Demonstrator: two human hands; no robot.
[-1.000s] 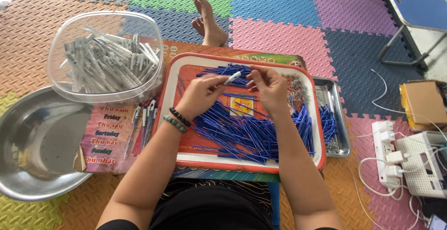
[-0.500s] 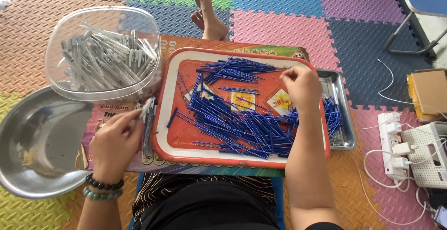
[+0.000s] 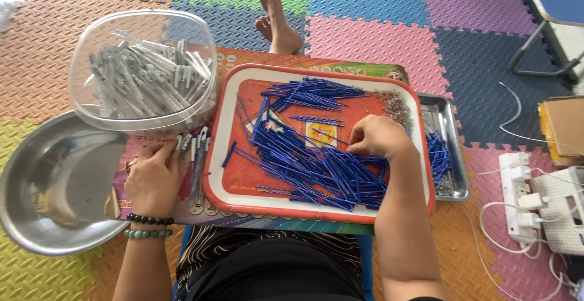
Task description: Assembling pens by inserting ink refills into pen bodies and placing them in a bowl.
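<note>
Foam mat, right hand (image 3: 378,138) palm-down on blue refills (image 3: 316,167)

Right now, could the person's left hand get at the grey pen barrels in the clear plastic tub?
Probably yes. The left hand rests on assembled pens just below the clear tub, whose top is open, and nothing lies between hand and grey pen barrels.

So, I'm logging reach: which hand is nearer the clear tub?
Left. The left hand lies just below the clear tub; the right hand is across the tray.
</note>
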